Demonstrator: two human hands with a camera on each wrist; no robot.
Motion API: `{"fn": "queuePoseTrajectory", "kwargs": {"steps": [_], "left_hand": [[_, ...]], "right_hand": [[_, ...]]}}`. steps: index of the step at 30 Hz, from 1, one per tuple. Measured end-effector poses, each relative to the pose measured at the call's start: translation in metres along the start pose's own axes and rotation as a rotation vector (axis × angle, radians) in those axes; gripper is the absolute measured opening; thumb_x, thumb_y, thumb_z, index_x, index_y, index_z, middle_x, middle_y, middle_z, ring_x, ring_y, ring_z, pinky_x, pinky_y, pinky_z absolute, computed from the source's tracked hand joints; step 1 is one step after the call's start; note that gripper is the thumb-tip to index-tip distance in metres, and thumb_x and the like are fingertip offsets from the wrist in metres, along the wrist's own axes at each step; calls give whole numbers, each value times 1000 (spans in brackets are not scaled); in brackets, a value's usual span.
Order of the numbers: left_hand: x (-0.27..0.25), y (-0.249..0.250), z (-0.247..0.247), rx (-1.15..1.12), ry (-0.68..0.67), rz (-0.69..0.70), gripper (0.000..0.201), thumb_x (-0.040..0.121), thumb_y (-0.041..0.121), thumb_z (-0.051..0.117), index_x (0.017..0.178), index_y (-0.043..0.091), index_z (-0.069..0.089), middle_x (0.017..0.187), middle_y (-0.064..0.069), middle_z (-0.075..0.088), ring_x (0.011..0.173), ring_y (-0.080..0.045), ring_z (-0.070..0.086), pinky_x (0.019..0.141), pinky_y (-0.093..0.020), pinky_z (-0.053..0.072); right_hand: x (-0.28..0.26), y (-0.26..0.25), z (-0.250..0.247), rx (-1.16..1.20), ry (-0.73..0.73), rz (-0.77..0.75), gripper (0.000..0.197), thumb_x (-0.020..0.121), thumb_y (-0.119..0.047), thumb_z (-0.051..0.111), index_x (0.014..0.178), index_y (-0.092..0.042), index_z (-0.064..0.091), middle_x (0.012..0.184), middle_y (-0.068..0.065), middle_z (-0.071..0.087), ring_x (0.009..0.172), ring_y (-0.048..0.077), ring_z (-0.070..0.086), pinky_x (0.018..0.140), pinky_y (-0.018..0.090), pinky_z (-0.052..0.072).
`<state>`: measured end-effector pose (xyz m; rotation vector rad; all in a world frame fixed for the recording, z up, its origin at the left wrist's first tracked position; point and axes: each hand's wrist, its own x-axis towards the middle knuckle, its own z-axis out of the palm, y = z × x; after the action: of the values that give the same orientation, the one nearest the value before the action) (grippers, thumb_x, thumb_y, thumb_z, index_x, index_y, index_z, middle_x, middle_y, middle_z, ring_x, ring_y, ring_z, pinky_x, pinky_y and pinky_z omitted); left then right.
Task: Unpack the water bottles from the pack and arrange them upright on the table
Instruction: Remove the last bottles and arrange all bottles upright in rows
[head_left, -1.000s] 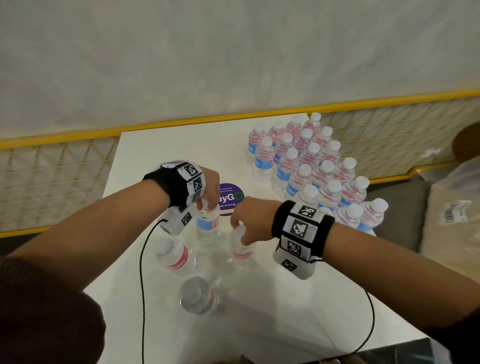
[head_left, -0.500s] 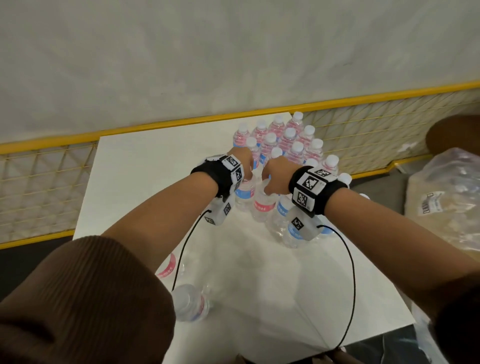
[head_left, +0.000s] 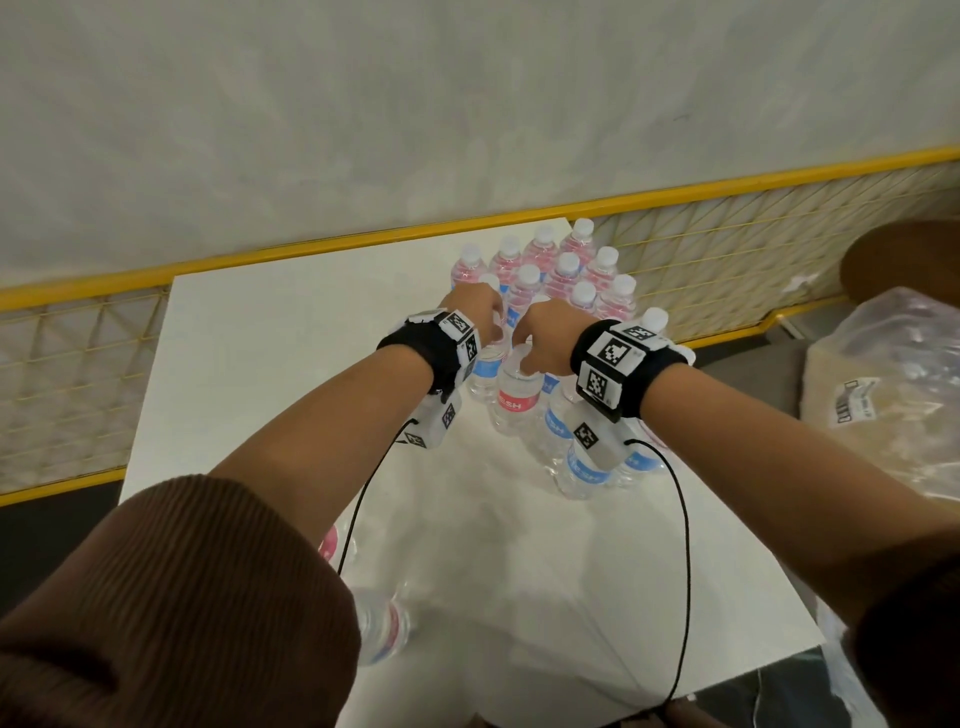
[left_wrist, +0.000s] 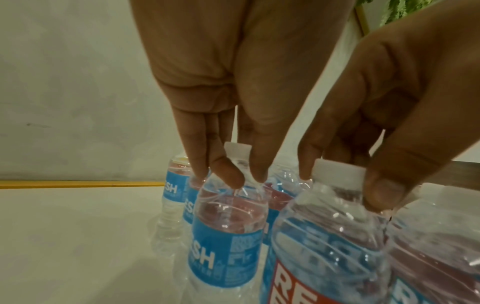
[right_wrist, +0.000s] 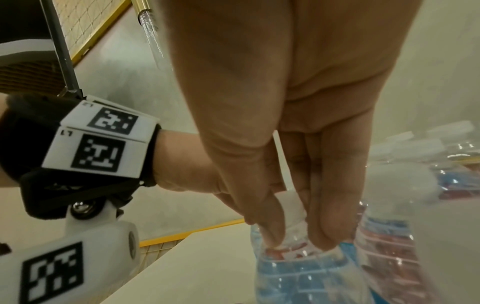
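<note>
A clear plastic water bottle with a blue label and white cap (left_wrist: 228, 230) is held upright at its neck by the left hand (head_left: 470, 312), whose fingertips (left_wrist: 228, 174) are pinched narrowly just below the cap. Its base appears to sit on the white rectangular table (head_left: 270, 353), though contact is not clearly shown. Just beside this grip, toward the right, a clear plastic water bottle with a red label and white cap (head_left: 514, 400) is held upright at its neck by the right hand (head_left: 545, 338); in the left wrist view the thumb and fingers are closed around the neck under the cap (left_wrist: 337, 172). The two held bottles stand next to each other, at the near left edge of a cluster of upright capped bottles with red and blue labels (head_left: 566, 270), which extends beyond and to the right of both grips. Nearer to the person than the grips, two further clear bottles (head_left: 384, 623) are partly hidden under the left forearm and brown ribbed sleeve (head_left: 171, 597). To the right of the table, crumpled clear plastic wrap (head_left: 893, 384) is seen. A yellow-framed mesh barrier (head_left: 67, 374) runs behind the table.
</note>
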<state>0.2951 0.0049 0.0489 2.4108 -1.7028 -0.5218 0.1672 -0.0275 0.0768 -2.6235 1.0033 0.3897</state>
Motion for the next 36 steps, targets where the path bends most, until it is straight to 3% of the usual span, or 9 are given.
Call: {"fn": "queuePoseTrajectory", "kwargs": {"steps": [4,9,12,15,20,23,26,31,36], "left_hand": [[-1,2,-9,16,-84,28,42,82,17,70,123,11,61,121,-10,63,108,-27,62,83,-28,47],[-1,0,-14,1,-159,38,43,84,13,68,126,12,58,124,-11,62,99,-26,64,86,-30,50],[-3,-2,-8,-1,-164,37,41,87,21,65,126,12,56,127,-10,60,109,-29,62,89,-30,48],[-6,-6,-1,-54,-155,27,41,90,31,60,127,15,54,127,-9,58,108,-30,62,83,-28,47],[-10,-12,6,-211,-159,-30,41,94,38,51,132,25,46,125,-11,57,93,-32,65,64,-27,50],[-11,-14,11,-244,-151,-42,40,96,37,48,133,24,45,131,-12,54,106,-32,60,83,-33,49],[-13,-16,16,-302,-142,-64,43,96,38,48,137,28,41,132,-12,53,108,-33,60,89,-35,49],[-22,-15,15,-658,-215,-220,49,96,49,40,142,35,31,142,-4,45,98,-33,62,84,-39,54],[-25,-19,10,-829,-263,-309,52,97,52,34,144,31,33,146,-5,42,116,-33,58,78,-36,54]], "right_hand": [[3,2,0,5,13,-30,43,84,-12,64,126,-15,61,121,12,62,107,28,59,77,24,40],[4,2,0,-36,-46,-32,42,83,-12,67,124,-20,61,117,13,62,104,28,58,76,27,43],[3,2,3,-6,-43,-39,42,82,-21,70,122,-18,61,116,10,61,104,27,57,74,26,38],[2,3,6,18,-21,-38,44,81,-33,70,121,-17,62,118,9,62,106,26,57,79,27,41],[0,6,3,19,-33,-56,41,85,-22,67,126,-17,61,117,11,63,106,26,58,77,23,38],[-4,7,2,-1,-71,-72,41,85,-14,65,126,-21,61,118,10,63,105,26,58,79,25,40],[-7,9,2,13,-80,-66,43,85,-11,64,126,-24,60,117,9,62,104,24,57,79,25,42],[-12,12,8,128,-25,24,53,81,-27,71,131,-22,54,123,7,58,110,25,57,90,32,45],[-15,12,13,291,52,96,45,80,-32,72,123,-20,60,120,6,60,104,22,59,79,25,42]]}}
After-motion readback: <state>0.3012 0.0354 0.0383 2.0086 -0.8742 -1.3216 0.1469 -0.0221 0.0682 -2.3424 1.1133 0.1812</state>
